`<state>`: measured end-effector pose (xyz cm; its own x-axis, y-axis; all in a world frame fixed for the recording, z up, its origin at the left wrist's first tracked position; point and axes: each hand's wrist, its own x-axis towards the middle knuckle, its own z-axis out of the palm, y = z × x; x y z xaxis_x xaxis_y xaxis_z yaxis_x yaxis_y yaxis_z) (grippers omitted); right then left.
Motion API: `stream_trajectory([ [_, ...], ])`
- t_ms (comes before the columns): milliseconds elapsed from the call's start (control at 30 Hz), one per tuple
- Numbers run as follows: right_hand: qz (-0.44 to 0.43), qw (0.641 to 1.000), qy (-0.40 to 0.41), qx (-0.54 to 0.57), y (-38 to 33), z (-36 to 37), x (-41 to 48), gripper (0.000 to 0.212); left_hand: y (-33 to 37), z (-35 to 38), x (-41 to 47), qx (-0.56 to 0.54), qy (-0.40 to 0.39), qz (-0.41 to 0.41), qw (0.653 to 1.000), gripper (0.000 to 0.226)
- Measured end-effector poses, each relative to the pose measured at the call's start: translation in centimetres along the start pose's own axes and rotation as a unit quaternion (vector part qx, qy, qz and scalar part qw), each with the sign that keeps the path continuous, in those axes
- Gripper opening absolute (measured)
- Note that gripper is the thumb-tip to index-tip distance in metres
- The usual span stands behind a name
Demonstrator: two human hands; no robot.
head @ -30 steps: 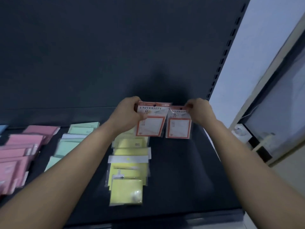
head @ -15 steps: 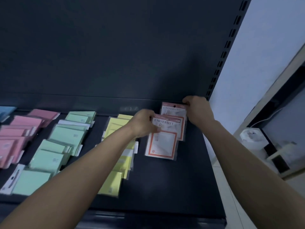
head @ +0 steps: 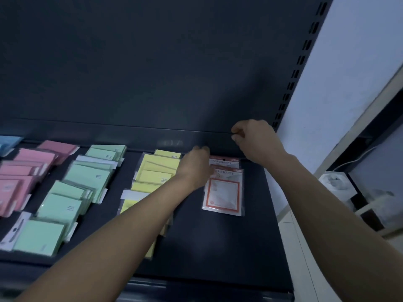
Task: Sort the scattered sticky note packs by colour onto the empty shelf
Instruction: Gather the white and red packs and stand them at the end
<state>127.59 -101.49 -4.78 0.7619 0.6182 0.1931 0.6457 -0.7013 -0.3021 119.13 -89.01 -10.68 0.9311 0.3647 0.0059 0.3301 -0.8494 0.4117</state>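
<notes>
Two orange-bordered sticky note packs lie overlapped on the dark shelf [head: 218, 247] at its right end, the front pack [head: 222, 194] partly covering the rear pack [head: 225, 162]. My left hand [head: 196, 168] covers the front pack's top left corner, fingers curled and thumb on the pack. My right hand [head: 255, 140] hovers above and behind the rear pack, fingers curled with nothing in them. To the left lie rows of yellow packs [head: 156, 171], green packs [head: 87, 177] and pink packs [head: 21, 168], with a blue pack [head: 8, 141] at the far left.
The dark back panel [head: 152, 62] rises behind the shelf. A slotted upright [head: 301, 62] marks its right end. Beyond it are a pale wall [head: 349, 73], a tiled floor strip and white items [head: 335, 182] low on the right.
Both orange-bordered packs went from held up in the air to lying on the shelf's right end. My right hand has let go and lifted away; my view has shifted right and down.
</notes>
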Motion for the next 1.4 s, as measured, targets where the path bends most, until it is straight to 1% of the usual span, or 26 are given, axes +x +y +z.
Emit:
stream_trajectory([
  [133, -0.072, 0.994, -0.056, -0.068, -4.6, -1.6, 0.9, 0.033, -1.5, -6.6, -2.1, 0.076, 0.098, 0.036, 0.992, 0.031],
  [233, -0.137, 0.981, -0.065, -0.123, -9.8, -2.8, 1.4, 0.03, -4.8, -11.8, -5.5, 0.182, 0.143, 0.046, 0.972, 0.027],
  [300, -0.183, 0.973, -0.046, -0.133, -14.1, -3.2, 1.6, 0.03, -7.7, -15.0, -8.3, 0.254, 0.161, 0.018, 0.954, 0.029],
  [433, -0.273, 0.951, -0.016, -0.142, -25.4, -2.7, 1.0, 0.036, -14.8, -20.9, -15.3, 0.311, 0.205, -0.066, 0.926, 0.024],
  [500, -0.327, 0.934, 0.009, -0.141, -31.9, -1.7, 0.1, 0.036, -18.8, -23.9, -19.5, 0.337, 0.219, -0.111, 0.909, 0.031],
  [600, -0.411, 0.901, 0.057, -0.125, -41.7, 0.1, -1.9, 0.031, -24.2, -28.0, -26.3, 0.374, 0.238, -0.182, 0.878, 0.035],
  [633, -0.441, 0.887, 0.067, -0.116, -45.9, 1.0, -2.8, 0.03, -26.3, -29.6, -29.4, 0.383, 0.248, -0.207, 0.865, 0.037],
  [700, -0.478, 0.869, 0.076, -0.102, -51.2, 1.8, -4.3, 0.03, -28.7, -31.3, -33.3, 0.393, 0.258, -0.237, 0.85, 0.039],
  [800, -0.533, 0.841, 0.072, -0.058, -60.7, 3.7, -7.4, 0.03, -33.0, -34.3, -40.5, 0.411, 0.277, -0.29, 0.819, 0.034],
  [900, -0.579, 0.811, 0.083, -0.027, -68.1, 5.2, -10.1, 0.028, -36.5, -36.5, -46.0, 0.41, 0.278, -0.354, 0.793, 0.037],
  [1000, -0.619, 0.782, 0.075, -0.009, -74.1, 6.5, -12.6, 0.026, -39.5, -37.7, -50.5, 0.408, 0.274, -0.406, 0.77, 0.036],
  [1200, -0.692, 0.718, 0.057, 0.04, -84.6, 9.6, -16.5, 0.027, -44.5, -39.1, -58.0, 0.408, 0.267, -0.506, 0.711, 0.033],
  [1400, -0.727, 0.679, 0.033, 0.097, -94.0, 13.1, -17.2, 0.026, -50.9, -41.8, -61.5, 0.409, 0.269, -0.571, 0.659, 0.03],
])
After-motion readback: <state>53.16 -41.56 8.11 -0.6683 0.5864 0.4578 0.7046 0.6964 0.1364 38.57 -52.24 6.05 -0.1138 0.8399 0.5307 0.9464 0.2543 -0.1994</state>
